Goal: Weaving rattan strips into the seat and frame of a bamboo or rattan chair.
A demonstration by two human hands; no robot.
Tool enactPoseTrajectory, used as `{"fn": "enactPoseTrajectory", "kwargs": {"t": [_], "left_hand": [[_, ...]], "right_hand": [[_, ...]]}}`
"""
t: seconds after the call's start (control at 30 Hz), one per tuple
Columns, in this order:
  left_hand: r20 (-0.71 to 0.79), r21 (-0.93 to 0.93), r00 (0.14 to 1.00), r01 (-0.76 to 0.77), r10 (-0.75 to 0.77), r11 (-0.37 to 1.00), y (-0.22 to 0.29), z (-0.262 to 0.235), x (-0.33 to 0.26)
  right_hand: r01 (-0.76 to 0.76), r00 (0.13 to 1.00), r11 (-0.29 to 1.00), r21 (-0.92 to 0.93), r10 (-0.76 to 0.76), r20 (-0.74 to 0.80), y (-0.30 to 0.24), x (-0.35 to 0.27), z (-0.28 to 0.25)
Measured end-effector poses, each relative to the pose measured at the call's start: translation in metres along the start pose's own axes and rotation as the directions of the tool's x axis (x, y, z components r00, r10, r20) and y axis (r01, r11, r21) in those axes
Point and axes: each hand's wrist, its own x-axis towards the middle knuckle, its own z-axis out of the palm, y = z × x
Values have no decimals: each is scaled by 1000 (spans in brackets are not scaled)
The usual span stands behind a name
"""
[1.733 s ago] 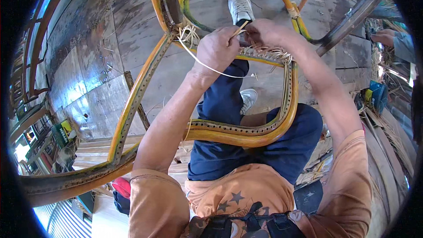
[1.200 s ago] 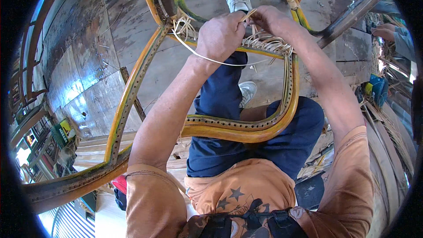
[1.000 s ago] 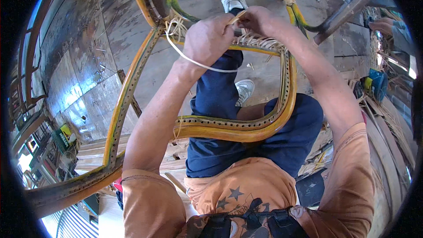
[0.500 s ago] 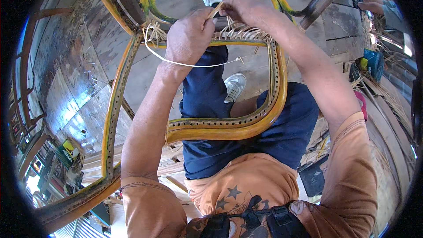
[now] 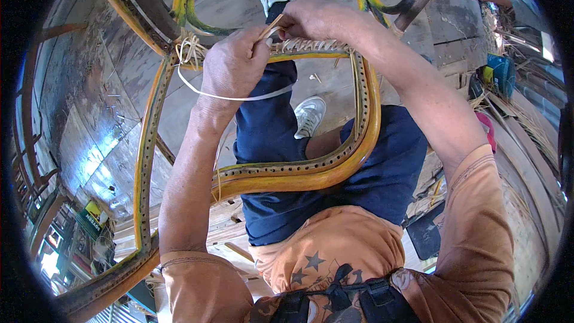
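In the left hand (image 5: pixel 234 64) a tan strip (image 5: pixel 272 27) is pinched, by the wrapped rail (image 5: pixel 314 46) of the frame (image 5: pixel 293 183); the right hand's (image 5: pixel 306 20) grip cannot be told. Presumably light, springy and splittable, it is best held flat near its end.

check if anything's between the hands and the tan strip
Nothing visible is: the left hand pinches the tan strip directly, and the right hand is close beside it, its fingertips mostly hidden.
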Motion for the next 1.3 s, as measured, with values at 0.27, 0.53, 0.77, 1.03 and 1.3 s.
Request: {"fn": "enactPoseTrajectory", "kwargs": {"t": [0.27,0.53,0.77,1.03,1.3], "left_hand": [[-4,19,1000,9,-9,1000,1,7,10],[29,42,995,91,-93,995,3,4,7],[-6,-30,999,52,-52,998,8,14,18],[7,35,1000,-3,3,999,4,14,20],[106,96,994,30,-40,995,9,5,8]], "right_hand": [[-139,990,990,12,139,12,-2,-4,-6],[15,1000,996,87,-13,-19,0,-3,-6],[-47,997,997,67,51,-61,19,7,-3],[-149,988,986,69,152,-36,12,0,-3],[15,997,999,-45,-18,-70,4,-5,1]]}}
